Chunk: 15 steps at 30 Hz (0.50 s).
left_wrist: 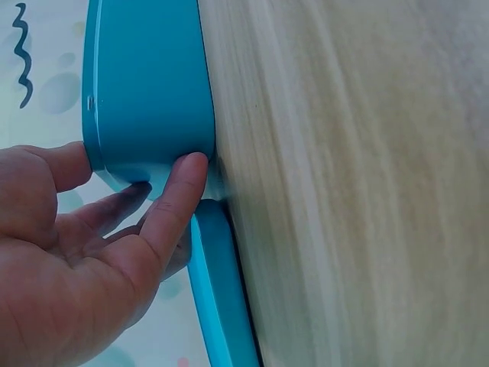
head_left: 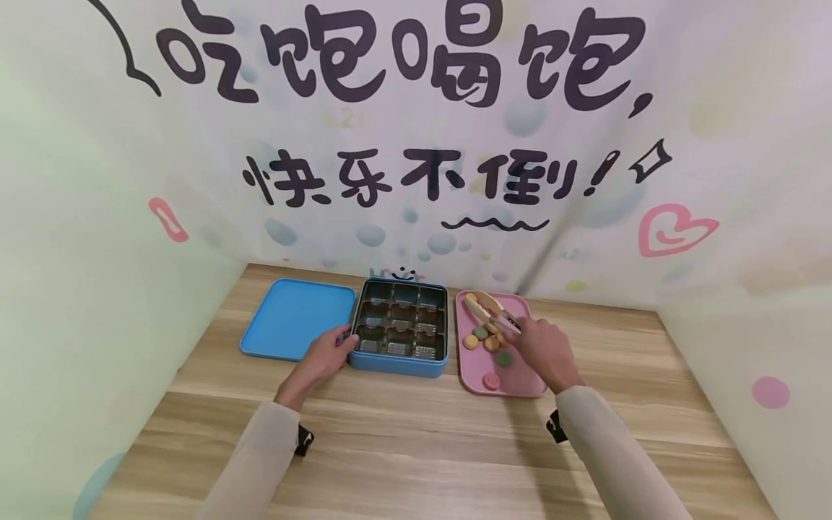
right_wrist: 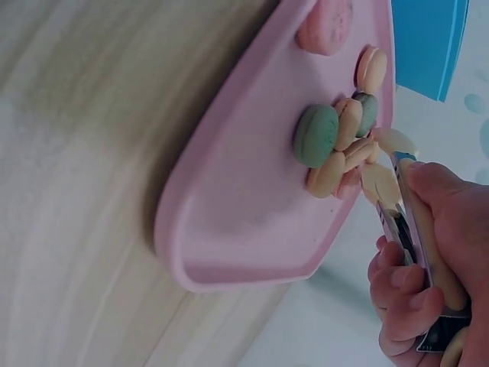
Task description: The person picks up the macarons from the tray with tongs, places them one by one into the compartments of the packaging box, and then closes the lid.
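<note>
My left hand (head_left: pixel 327 353) grips the left side of a blue box (head_left: pixel 398 365), thumb at the top rim and index finger low on the wall in the left wrist view. Inside the box sits a dark divider (head_left: pixel 401 318) with several square compartments. My right hand (head_left: pixel 544 348) holds tongs (right_wrist: pixel 418 222) with pale, spread tips. These tips hover at the far side of several macarons clustered on a pink tray (right_wrist: pixel 229 237). Among them are a green macaron (right_wrist: pixel 316 136) and a cream macaron (right_wrist: pixel 372 70); a pink macaron (right_wrist: pixel 326 27) lies apart from the cluster.
A flat blue lid (head_left: pixel 299 318) lies left of the box, close beside it. The wood-grain table (head_left: pixel 416 440) meets a printed wall sheet (head_left: pixel 416 238) behind the box and tray. Pale walls flank the table on both sides.
</note>
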Available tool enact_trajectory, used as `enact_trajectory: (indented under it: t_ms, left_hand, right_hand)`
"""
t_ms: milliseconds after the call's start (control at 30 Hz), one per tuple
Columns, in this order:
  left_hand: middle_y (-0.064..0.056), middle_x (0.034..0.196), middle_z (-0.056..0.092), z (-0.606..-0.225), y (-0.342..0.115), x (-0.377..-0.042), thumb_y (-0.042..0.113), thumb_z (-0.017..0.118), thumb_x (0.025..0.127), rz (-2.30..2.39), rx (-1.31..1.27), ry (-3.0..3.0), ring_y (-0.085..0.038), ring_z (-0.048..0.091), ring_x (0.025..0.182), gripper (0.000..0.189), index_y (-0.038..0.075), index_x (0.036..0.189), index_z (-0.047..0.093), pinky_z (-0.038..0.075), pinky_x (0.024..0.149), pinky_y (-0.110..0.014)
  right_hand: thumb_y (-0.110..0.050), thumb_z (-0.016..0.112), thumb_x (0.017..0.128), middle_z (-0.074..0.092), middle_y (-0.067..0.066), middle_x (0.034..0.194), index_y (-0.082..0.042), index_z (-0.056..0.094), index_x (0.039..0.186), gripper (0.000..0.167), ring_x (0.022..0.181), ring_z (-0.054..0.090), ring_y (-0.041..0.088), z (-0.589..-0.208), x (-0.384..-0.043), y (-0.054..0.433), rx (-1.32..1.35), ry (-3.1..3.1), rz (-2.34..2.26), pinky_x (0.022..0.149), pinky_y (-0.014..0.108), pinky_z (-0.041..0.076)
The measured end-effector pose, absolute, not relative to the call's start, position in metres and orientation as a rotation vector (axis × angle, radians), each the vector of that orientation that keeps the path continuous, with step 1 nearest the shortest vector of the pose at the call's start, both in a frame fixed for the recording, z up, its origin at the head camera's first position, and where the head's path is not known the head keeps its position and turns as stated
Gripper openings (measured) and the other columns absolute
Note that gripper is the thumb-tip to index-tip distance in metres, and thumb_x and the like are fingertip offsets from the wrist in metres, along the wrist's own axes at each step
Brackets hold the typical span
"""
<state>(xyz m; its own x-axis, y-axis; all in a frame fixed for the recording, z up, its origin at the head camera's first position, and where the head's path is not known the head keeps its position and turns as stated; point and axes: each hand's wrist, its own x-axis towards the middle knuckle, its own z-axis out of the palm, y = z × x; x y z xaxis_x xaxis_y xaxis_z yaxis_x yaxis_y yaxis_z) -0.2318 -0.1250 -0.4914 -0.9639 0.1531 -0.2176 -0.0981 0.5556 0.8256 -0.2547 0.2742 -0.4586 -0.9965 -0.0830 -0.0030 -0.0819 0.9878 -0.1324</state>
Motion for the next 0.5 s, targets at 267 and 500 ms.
enact_trajectory:
  t_ms: [267, 500]
  left_hand:
    - [-0.009, 0.075, 0.052, -0.493, -0.125, -0.233, 0.027, 0.045, 0.107, 1.377, 0.037, 2.518, -0.026, 0.059, 0.072, 0.055, -0.001, 0.153, 0.033, 0.042, 0.062, -0.03]
    - [-0.021, 0.103, 0.061, -0.493, -0.126, -0.233, 0.027, 0.046, 0.107, 1.387, 0.04, 2.509, -0.033, 0.069, 0.094, 0.056, -0.002, 0.153, 0.033, 0.056, 0.077, -0.039]
  right_hand:
    - [-0.042, 0.061, 0.098, 0.054, 0.008, 0.067, -0.01, 0.058, 0.087, 0.034, 0.057, 0.049, 0.024, -0.453, -0.255, 0.276, -0.146, 3.122, -0.191, 0.045, 0.034, 0.037]
    - [-0.051, 0.058, 0.097, 0.059, 0.011, 0.069, -0.012, 0.06, 0.089, 0.039, 0.057, 0.054, 0.027, -0.443, -0.246, 0.275, -0.198, 3.177, -0.327, 0.044, 0.039, 0.04]
